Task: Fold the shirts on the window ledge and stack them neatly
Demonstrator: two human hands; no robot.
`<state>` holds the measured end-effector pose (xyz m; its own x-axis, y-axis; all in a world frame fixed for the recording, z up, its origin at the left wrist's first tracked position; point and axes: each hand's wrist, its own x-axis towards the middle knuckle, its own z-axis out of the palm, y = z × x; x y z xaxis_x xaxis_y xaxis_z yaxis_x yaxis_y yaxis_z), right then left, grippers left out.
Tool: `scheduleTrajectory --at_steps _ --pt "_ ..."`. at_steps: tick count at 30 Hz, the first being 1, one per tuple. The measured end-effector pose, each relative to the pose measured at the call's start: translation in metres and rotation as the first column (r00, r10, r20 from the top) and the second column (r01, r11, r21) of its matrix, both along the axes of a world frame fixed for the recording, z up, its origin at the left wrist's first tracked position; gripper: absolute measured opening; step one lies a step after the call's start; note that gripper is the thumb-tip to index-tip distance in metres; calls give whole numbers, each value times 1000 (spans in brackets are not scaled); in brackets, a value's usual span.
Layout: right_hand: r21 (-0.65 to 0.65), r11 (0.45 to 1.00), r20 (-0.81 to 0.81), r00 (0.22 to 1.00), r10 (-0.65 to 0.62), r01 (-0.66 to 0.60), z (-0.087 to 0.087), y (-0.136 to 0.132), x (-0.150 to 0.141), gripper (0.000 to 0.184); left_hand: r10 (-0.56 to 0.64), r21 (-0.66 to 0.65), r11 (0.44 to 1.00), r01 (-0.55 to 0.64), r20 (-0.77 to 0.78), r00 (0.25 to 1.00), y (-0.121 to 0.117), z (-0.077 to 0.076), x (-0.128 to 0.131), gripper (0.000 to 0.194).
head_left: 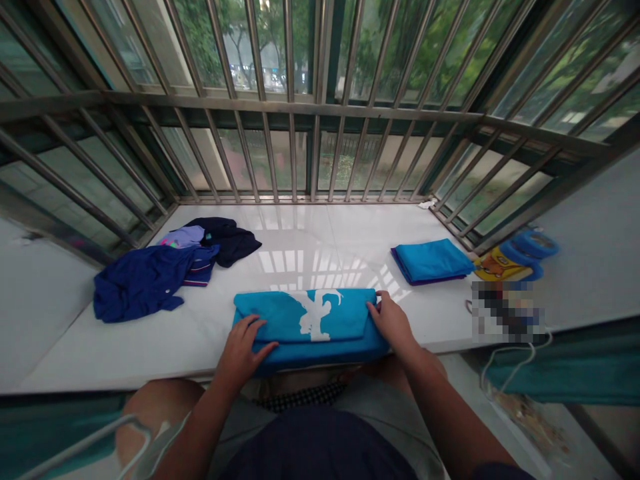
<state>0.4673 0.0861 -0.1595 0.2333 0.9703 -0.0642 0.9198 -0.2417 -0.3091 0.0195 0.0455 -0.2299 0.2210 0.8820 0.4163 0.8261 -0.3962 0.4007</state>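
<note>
the person's bare knees sit just below the white tiled ledge, with the left hand and right hand on a folded turquoise t-shirt with a white print, lying at the ledge's near edge at 6 o'clock. the left hand is released, flat with fingers spread on the shirt's left end. the right hand's fingers curl over the right end, though whether they grasp the cloth is hard to tell. at 3 o'clock, a folded blue cloth lies beside a yellow packet and blue tape rolls. at 10 o'clock, a navy jacket overlaps a dark garment and a lilac garment. at 12 o'clock, steel window bars stand at the ledge's far edge, with green trees beyond
</note>
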Motion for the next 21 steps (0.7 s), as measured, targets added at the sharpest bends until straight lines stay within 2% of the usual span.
scheduleTrajectory --at_steps 3,7,12,19,21 --pt "6 1000 -53 999 -5 6 -2 8 -1 28 -11 -3 1000 11 13 1000 3 1 0 51" --pt "46 999 -1 1000 -10 10 0 19 -2 19 -13 -6 1000 13 16 1000 3 3 0 49" --pt "-34 999 23 999 -29 30 1 21 -9 31 5 -11 1000 -5 -11 1000 1 3 1 48" --pt "129 991 58 998 14 -21 2 26 -12 27 -11 -18 1000 11 -25 1000 0 2 0 44" --pt "121 992 72 997 15 -24 1 28 -11 27 -15 -32 999 14 -31 999 -1 1 0 44"
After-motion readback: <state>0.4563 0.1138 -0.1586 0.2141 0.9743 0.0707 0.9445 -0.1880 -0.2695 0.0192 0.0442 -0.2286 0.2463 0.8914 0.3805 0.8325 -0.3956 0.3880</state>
